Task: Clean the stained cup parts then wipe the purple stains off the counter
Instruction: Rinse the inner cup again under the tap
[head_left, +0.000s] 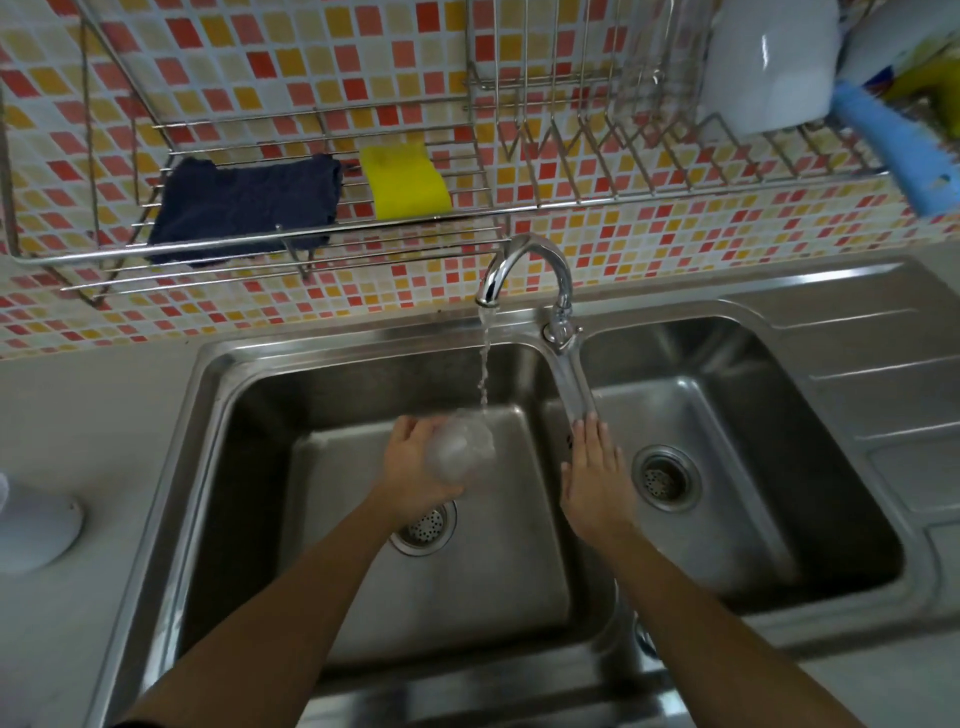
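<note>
My left hand (410, 467) holds a clear cup part (462, 447) over the left sink basin (260, 467), right under the running water from the chrome tap (524, 265). The part looks transparent and blurred by the water. My right hand (595, 473) lies flat with fingers apart on the divider between the two basins, its fingertips touching the end of the long tap lever (574, 384). No purple stains show on the counter (78, 415) in this view.
A wire rack (291, 244) on the tiled wall holds a dark blue cloth (244, 205) and a yellow sponge (405, 182). White dishes (769, 67) and a blue brush (893, 150) sit in the rack at upper right. A white object (36, 530) rests on the left counter.
</note>
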